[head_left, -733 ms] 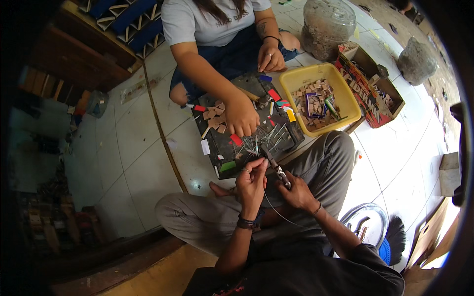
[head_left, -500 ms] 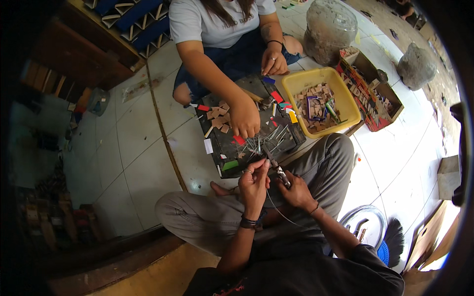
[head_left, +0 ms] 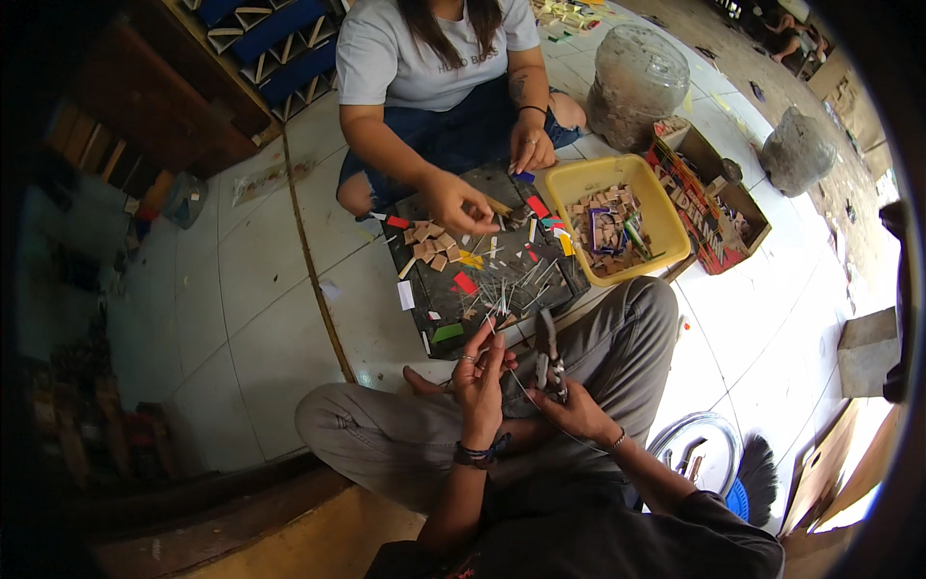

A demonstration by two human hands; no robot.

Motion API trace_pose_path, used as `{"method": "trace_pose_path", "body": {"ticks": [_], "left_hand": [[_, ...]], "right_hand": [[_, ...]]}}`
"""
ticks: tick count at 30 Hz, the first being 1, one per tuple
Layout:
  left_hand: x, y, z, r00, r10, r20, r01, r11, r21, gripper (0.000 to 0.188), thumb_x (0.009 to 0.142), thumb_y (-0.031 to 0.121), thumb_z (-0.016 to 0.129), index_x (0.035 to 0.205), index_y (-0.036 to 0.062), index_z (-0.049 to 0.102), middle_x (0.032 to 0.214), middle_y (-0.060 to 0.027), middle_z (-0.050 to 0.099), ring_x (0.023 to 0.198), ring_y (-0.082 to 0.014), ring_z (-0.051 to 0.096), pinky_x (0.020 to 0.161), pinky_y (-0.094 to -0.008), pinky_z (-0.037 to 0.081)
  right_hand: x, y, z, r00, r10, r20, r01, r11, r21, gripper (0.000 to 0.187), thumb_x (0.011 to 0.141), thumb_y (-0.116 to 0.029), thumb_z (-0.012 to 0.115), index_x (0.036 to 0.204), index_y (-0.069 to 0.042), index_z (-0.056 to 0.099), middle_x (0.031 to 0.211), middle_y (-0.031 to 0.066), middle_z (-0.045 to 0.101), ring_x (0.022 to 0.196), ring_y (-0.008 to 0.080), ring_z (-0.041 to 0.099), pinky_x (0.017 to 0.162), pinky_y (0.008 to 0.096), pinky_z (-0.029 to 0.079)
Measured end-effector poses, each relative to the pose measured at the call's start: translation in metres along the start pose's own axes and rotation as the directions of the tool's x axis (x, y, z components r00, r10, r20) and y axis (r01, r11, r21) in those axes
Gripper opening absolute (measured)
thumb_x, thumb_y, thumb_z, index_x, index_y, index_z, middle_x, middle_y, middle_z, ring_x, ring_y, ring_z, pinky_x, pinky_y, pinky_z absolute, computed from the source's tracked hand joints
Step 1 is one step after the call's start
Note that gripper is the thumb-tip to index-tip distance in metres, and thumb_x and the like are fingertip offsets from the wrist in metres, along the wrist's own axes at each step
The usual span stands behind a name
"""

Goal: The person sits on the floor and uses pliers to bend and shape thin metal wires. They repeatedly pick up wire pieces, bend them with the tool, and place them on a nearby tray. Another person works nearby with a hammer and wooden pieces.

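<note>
My left hand (head_left: 479, 381) is raised over my lap near the board's front edge, fingers pinching a thin metal wire (head_left: 524, 392) that curves down toward my right forearm. My right hand (head_left: 576, 410) grips long-jawed pliers (head_left: 547, 333) with wrapped, worn handles, their dark jaws pointing up and away. The pliers are apart from the left hand. Beyond lies a dark low board (head_left: 439, 294) with many short cut wires (head_left: 516, 294), small wooden squares (head_left: 434, 248), a red piece (head_left: 465, 283) and a green piece (head_left: 448, 333).
Across the board sits a co-worker, one hand (head_left: 461, 205) above it, the other (head_left: 531, 148) at its far edge. A yellow basin (head_left: 669, 218) of wooden squares and a cardboard box (head_left: 709, 207) stand right. A wire coil (head_left: 666, 439) lies at my right, beside black bristles (head_left: 759, 478).
My right hand has drawn the pliers away from my left hand, turning them more upright. The co-worker's hand has lifted back from the wires. The view has shifted slightly.
</note>
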State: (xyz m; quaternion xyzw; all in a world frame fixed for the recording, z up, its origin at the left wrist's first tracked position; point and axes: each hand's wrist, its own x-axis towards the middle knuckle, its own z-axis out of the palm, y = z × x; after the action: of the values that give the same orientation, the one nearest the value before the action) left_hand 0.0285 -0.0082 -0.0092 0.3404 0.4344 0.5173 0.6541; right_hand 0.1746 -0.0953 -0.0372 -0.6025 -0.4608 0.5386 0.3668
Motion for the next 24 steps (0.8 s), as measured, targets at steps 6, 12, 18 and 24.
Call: {"method": "trace_pose_path", "body": {"ticks": [6, 12, 18, 24], "left_hand": [[0.014, 0.017, -0.007, 0.997, 0.067, -0.044, -0.072, 0.99, -0.12, 0.038, 0.097, 0.014, 0.064, 0.134, 0.0087, 0.057, 0.107, 0.0002, 0.063, 0.081, -0.0073, 0.059, 0.073, -0.0248, 0.05], [0.021, 0.025, 0.001, 0.998, 0.054, -0.043, -0.059, 0.99, -0.127, 0.036, 0.099, 0.019, 0.062, 0.132, 0.008, 0.056, 0.105, -0.0018, 0.063, 0.081, -0.0093, 0.061, 0.073, -0.0251, 0.053], [0.001, 0.014, 0.011, 0.989, -0.146, 0.029, 0.147, 0.987, -0.06, 0.03, 0.097, 0.029, 0.065, 0.116, 0.0063, 0.061, 0.098, -0.0054, 0.067, 0.08, -0.012, 0.065, 0.074, -0.028, 0.057], [-0.002, 0.003, 0.013, 0.962, -0.272, -0.033, 0.268, 0.96, -0.085, 0.032, 0.093, 0.029, 0.07, 0.114, 0.0062, 0.062, 0.095, -0.0079, 0.07, 0.068, -0.0103, 0.064, 0.06, -0.0249, 0.054]], "right_hand": [[-0.016, -0.016, -0.003, 0.99, 0.112, 0.089, -0.13, 0.961, 0.242, 0.023, 0.098, -0.022, 0.063, 0.114, -0.005, 0.063, 0.098, 0.0005, 0.066, 0.095, 0.0075, 0.058, 0.086, 0.0266, 0.047], [-0.015, -0.023, -0.01, 0.994, 0.015, 0.11, -0.047, 0.953, 0.3, 0.021, 0.099, -0.019, 0.062, 0.114, -0.005, 0.063, 0.098, -0.0009, 0.064, 0.095, 0.0075, 0.057, 0.086, 0.025, 0.046], [-0.006, -0.025, 0.001, 0.999, 0.035, 0.005, -0.035, 0.966, 0.255, 0.026, 0.098, -0.021, 0.064, 0.116, -0.002, 0.062, 0.099, 0.0005, 0.064, 0.094, 0.0076, 0.056, 0.086, 0.0259, 0.046], [-0.004, -0.033, -0.002, 0.998, 0.062, -0.008, -0.059, 0.979, 0.194, 0.038, 0.098, -0.03, 0.064, 0.119, 0.001, 0.06, 0.103, 0.0082, 0.068, 0.099, 0.0131, 0.06, 0.089, 0.03, 0.047]]}}
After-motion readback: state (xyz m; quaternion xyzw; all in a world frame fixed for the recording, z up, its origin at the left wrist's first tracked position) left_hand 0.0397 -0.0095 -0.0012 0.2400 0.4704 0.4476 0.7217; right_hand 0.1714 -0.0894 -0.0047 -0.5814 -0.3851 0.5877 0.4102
